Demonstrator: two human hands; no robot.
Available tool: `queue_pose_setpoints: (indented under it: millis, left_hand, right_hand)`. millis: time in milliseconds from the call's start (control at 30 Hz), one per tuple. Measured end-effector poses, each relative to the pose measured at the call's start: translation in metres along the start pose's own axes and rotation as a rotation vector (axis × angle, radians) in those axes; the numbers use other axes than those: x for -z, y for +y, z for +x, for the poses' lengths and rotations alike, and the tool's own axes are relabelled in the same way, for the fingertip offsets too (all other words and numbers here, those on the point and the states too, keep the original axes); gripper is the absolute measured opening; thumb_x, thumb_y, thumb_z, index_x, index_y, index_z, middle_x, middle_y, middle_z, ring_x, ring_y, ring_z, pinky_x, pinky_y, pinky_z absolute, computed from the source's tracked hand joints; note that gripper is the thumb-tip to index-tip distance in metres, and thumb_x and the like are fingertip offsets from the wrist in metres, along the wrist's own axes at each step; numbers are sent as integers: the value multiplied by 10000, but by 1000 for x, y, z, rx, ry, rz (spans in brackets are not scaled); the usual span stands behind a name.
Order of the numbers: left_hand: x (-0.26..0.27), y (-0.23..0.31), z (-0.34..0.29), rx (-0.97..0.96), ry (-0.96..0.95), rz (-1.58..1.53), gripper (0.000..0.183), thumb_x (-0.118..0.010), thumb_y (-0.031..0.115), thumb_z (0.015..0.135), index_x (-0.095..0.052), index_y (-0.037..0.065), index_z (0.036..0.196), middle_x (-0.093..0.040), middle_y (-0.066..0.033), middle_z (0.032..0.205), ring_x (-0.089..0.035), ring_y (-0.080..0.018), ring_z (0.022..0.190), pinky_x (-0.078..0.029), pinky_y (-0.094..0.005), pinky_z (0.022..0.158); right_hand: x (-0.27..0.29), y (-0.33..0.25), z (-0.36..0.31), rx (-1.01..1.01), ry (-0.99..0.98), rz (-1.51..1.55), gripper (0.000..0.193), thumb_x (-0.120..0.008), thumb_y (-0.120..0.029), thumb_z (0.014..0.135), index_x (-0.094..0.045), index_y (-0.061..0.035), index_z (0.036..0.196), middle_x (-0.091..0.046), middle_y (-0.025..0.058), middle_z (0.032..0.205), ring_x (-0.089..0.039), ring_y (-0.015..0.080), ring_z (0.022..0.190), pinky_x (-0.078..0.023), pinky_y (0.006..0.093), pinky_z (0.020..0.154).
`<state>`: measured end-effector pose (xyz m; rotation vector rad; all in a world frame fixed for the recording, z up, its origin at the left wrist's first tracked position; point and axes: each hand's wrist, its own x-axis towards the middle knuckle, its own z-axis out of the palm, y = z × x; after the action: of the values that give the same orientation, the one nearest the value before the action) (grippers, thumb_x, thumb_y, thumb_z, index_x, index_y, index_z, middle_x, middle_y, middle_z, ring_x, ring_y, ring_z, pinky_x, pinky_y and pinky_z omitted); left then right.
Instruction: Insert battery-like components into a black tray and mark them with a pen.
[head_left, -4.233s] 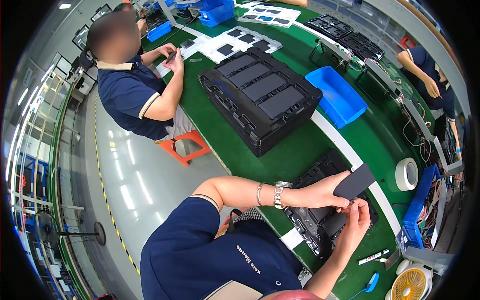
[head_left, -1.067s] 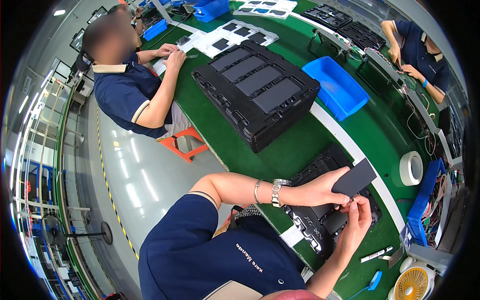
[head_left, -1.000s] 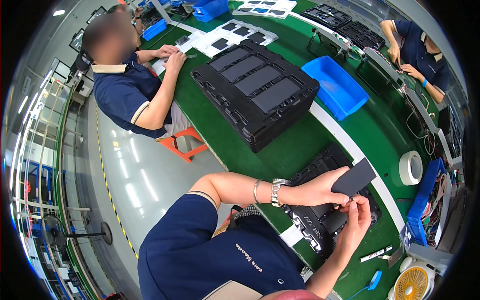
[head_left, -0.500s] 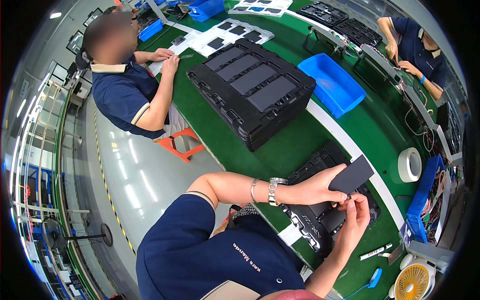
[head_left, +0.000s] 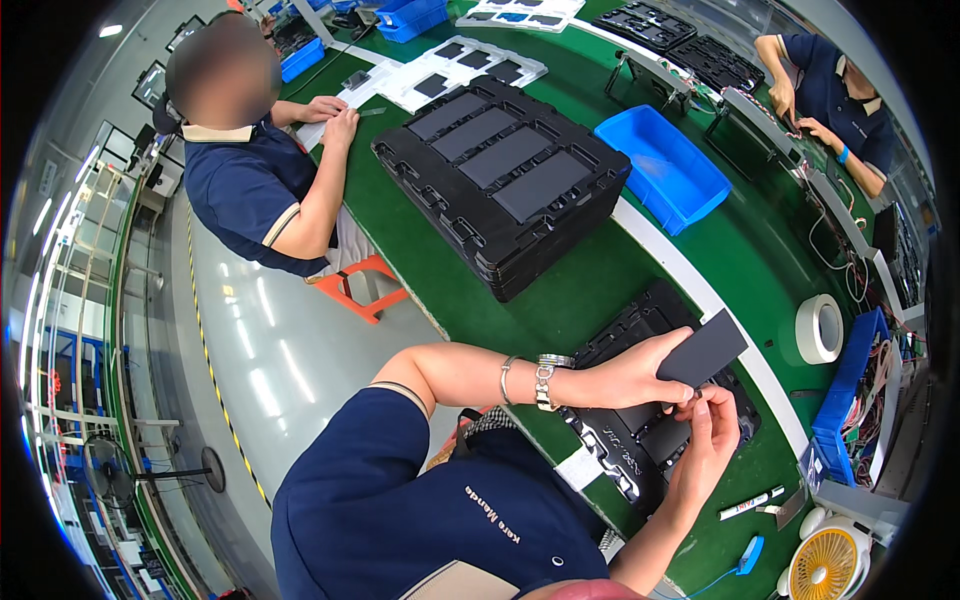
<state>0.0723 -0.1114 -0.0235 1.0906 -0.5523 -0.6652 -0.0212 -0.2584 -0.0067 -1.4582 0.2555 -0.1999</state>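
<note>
A flat dark grey rectangular panel [head_left: 703, 352] is gripped at its lower left end by my left hand [head_left: 637, 375], thumb on its face. Close against that end, my right hand [head_left: 708, 432] pinches with thumb and forefinger; a tiny dark piece seems to lie between them, too small to name. Both hands hover over a black moulded tray [head_left: 655, 310] on the green table [head_left: 540, 330]. More dark panels lie in that tray, partly hidden by my hands and forearms.
Beyond my left arm stands a stack of black trays [head_left: 480, 215] bearing several dark panels. A blue bin [head_left: 665, 170], tape roll [head_left: 820, 330], white marker [head_left: 752, 503] and small fan [head_left: 825, 568] are to the right. Co-workers sit at far left [head_left: 260, 190] and far right [head_left: 845, 110].
My hands and the panel hold almost still. At the far left, the co-worker's head has shifted slightly.
</note>
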Motion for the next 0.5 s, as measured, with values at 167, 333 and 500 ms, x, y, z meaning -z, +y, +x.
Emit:
queue_pose_setpoints:
  millis: [167, 333, 500]
  left_hand:
    - [0, 1, 0, 7, -3, -7, 408, -667, 102, 876, -451, 0, 1207, -586, -48, 935, -583, -95, 767, -531, -264, 658]
    - [0, 0, 0, 15, 0, -14, 407, -666, 100, 872, -453, 0, 1204, -590, -52, 937, -585, -97, 768, -534, -267, 661]
    - [0, 2, 0, 17, 5, -13, 401, -658, 89, 866, -454, 0, 1201, -590, -52, 943, -588, -99, 779, -539, -269, 662]
  right_hand:
    - [0, 0, 0, 1, 0, -2, 116, -602, -112, 929, -573, -4, 956, -596, 41, 882, -534, 114, 785, -428, 254, 758]
    - [-1, -1, 0, 3, -1, -6, 111, -598, -108, 929, -573, -5, 961, -595, 41, 880, -536, 116, 785, -428, 255, 755]
    - [0, -1, 0, 5, -11, 2, 109, -598, -108, 928, -572, -8, 961, -597, 40, 877, -542, 116, 788, -429, 255, 754]
